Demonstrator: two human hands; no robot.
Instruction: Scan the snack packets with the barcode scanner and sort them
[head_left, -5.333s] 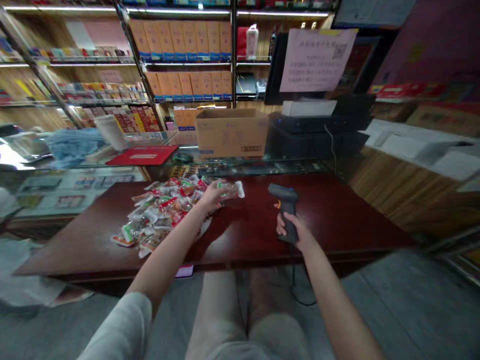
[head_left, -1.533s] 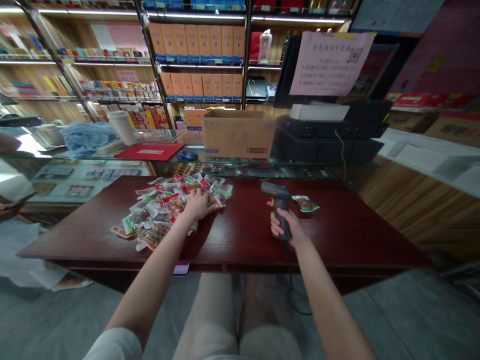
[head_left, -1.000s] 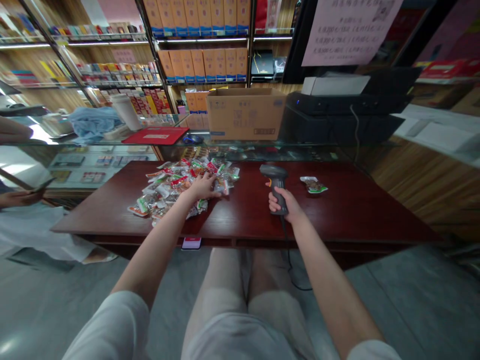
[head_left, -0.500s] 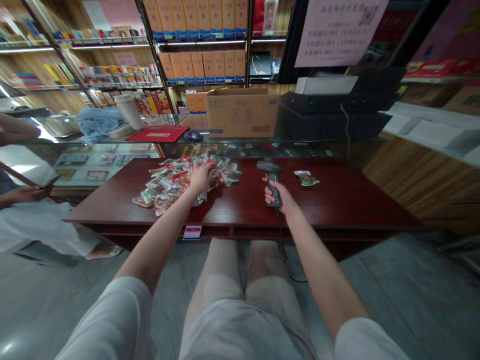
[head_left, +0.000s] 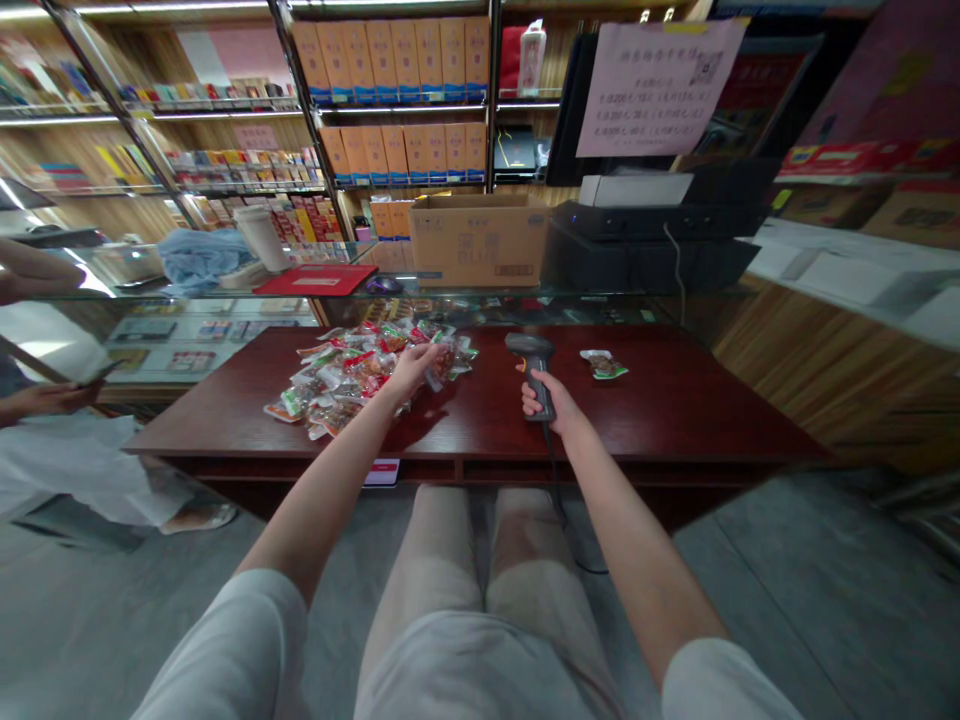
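Observation:
My right hand [head_left: 545,398] grips the handle of a grey barcode scanner [head_left: 531,352] standing on the dark red table [head_left: 675,410]. My left hand [head_left: 415,366] is closed on a small clear snack packet [head_left: 439,358], lifted at the right edge of a heap of snack packets [head_left: 346,373]. One single snack packet [head_left: 602,364] lies alone to the right of the scanner.
A glass counter [head_left: 225,300] behind the table carries a cardboard box [head_left: 480,240], a red pad [head_left: 315,279], a white cup [head_left: 260,237] and a black register [head_left: 645,245]. Stocked shelves stand at the back. Another person's hand [head_left: 45,398] shows at the left edge.
My left hand has picked one packet out of the heap and raised it toward the scanner. Since the earliest frame, a packet has been laid alone right of the scanner.

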